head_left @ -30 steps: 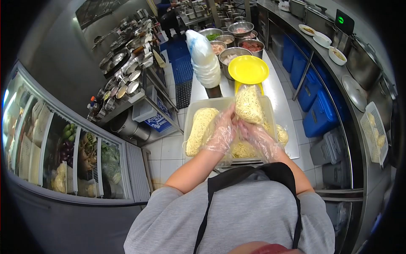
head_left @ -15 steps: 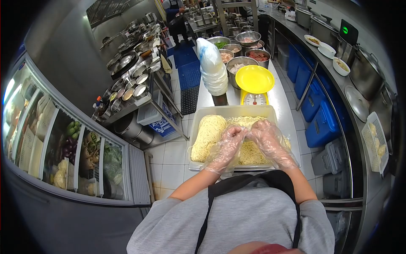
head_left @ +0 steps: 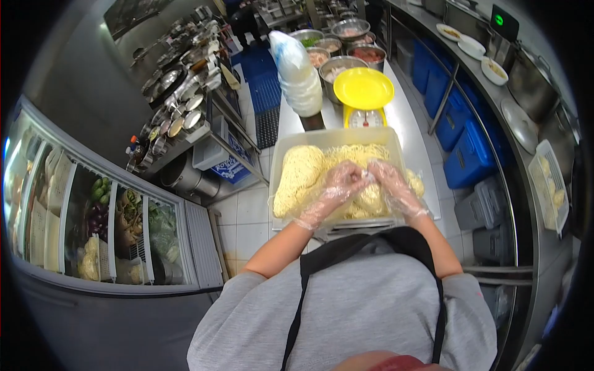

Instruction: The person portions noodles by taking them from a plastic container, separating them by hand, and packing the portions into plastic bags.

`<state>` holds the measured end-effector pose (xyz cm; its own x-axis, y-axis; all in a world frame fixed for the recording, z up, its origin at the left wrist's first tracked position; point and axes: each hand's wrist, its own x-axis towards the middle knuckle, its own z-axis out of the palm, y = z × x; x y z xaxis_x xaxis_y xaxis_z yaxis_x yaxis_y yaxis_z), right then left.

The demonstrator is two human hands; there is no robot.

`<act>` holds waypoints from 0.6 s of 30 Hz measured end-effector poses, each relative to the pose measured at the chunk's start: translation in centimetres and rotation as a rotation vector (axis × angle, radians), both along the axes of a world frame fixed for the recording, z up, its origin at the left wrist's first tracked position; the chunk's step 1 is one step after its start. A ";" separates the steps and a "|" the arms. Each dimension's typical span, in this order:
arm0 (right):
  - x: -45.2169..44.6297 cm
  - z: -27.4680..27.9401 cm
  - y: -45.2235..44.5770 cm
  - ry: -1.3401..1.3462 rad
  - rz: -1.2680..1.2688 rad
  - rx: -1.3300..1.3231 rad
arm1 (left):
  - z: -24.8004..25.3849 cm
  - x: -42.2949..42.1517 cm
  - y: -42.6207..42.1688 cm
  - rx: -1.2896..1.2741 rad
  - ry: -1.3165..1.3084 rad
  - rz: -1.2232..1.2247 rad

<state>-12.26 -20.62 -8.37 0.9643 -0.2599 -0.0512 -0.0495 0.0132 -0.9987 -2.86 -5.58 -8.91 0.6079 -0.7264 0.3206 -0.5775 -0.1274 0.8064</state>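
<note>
Both my hands wear loose clear plastic gloves over a translucent tub (head_left: 279, 162) of yellow noodles. My left hand (head_left: 343, 182) and my right hand (head_left: 391, 184) meet with pinched fingers at the gathered white-looking neck of a clear plastic bag. Below the fingers, the bag of noodles (head_left: 370, 201) hangs or rests over the tub; its outline is partly lost in the glare. A large heap of noodles (head_left: 297, 176) fills the tub's left side. More noodles (head_left: 359, 152) lie at the back, and another noodle bundle (head_left: 415, 183) sits at the right edge.
Behind the tub stand a yellow kitchen scale (head_left: 364, 89) and a stack of plastic bags (head_left: 297, 77) on a dark container. Metal bowls of ingredients (head_left: 366, 57) line the table's far end. A glass-front fridge (head_left: 105, 216) is left; blue bins (head_left: 467, 154) sit under the right counter.
The view has shifted, so the table contents sit higher in frame. My hands stay together at the bag's neck, and the bagged noodles beneath them show more clearly.
</note>
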 end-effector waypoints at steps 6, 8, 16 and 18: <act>0.3 -0.9 -2.3 -0.063 0.184 0.330 | -0.7 0.7 0.1 0.081 -0.005 -0.015; -0.2 0.9 -1.1 -0.050 0.243 0.296 | -1.1 1.4 0.3 0.081 0.047 -0.129; 1.8 -2.1 -2.5 -0.033 0.401 0.137 | -2.2 3.1 0.4 -0.016 0.154 -0.275; 1.9 -2.4 -2.4 -0.020 0.409 0.075 | -2.6 3.0 0.5 -0.024 0.229 -0.284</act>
<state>-10.35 -22.97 -10.74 0.9883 0.1481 -0.0354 -0.0460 0.0688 -0.9966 0.17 -5.04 -11.47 0.4413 -0.8703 0.2188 -0.3915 0.0327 0.9196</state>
